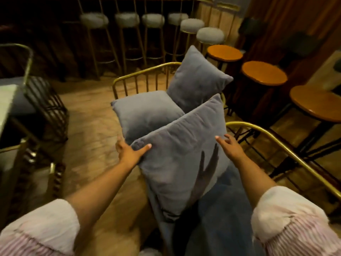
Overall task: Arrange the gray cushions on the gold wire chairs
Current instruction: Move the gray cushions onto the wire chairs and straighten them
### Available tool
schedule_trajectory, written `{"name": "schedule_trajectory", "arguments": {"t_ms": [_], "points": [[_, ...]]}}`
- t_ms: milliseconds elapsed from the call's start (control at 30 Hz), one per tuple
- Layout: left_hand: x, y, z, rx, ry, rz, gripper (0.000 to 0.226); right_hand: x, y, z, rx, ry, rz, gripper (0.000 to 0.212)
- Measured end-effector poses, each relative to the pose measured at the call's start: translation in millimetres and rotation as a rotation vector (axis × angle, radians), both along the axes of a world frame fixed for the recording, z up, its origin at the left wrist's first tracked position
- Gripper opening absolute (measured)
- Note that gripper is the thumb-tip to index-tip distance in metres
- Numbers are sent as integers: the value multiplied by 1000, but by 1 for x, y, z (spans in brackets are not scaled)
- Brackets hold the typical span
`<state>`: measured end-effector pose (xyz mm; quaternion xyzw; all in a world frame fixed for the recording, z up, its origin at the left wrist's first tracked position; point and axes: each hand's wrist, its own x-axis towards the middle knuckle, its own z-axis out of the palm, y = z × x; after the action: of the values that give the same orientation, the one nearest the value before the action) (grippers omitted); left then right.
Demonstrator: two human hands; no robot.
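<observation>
A large gray cushion (pixel 181 145) stands tilted in front of me, over the seat of the near gold wire chair (pixel 276 143). My left hand (pixel 129 151) grips its left corner, thumb on the front face. My right hand (pixel 229 146) hovers at its right edge with fingers spread, casting a shadow on the fabric. Beyond it, the far gold wire chair (pixel 144 74) holds two more gray cushions: one (pixel 145 113) lying on the seat, one (pixel 197 80) propped upright on a corner at the right.
Another gold wire chair (pixel 27 71) and a pale table edge (pixel 5 104) are at the left. Round orange-topped stools (pixel 263 72) line the right. Gold bar stools with white padded seats (pixel 127 19) stand along the back. Wooden floor lies between.
</observation>
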<state>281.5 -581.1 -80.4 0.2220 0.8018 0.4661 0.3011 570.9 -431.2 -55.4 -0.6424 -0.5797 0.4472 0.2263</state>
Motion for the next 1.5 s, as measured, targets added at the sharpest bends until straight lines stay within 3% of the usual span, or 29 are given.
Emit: {"name": "schedule_trajectory", "arguments": {"t_ms": [167,300,400,500,633,767,833,900,967,1033,1100,1200,1333,1433,1500], "points": [[34,1,-29,-27,-359,181,144,-11,36,-12,-1,75,16,80],[45,29,-46,-2,-295,374,114,-25,80,-20,49,146,8,86],[35,46,-66,66,-318,491,124,-33,110,-27,81,192,39,86],[26,55,-78,120,-350,547,134,-33,135,-37,63,154,129,102],[14,68,-94,85,-304,527,138,-23,154,-57,-42,106,216,109],[17,67,-111,150,-280,466,126,-6,156,-82,-122,108,224,125],[26,54,-121,157,-313,353,121,-2,147,-83,-160,124,219,120],[32,41,-134,127,-361,244,116,3,142,-83,-188,118,206,99],[34,36,-139,80,-382,206,120,7,134,-79,-212,104,208,105],[34,38,-127,98,-373,222,101,10,122,-69,-241,71,180,133],[36,40,-109,125,-395,256,88,19,111,-60,-266,75,129,145],[42,30,-84,173,-442,246,96,31,86,-32,-232,142,73,140],[23,31,-25,231,-365,197,98,31,57,16,-152,220,-56,107],[2,36,26,257,-319,141,99,21,37,52,-97,285,-102,124],[-8,38,58,268,-292,86,104,13,27,71,-63,335,-157,118]]}}
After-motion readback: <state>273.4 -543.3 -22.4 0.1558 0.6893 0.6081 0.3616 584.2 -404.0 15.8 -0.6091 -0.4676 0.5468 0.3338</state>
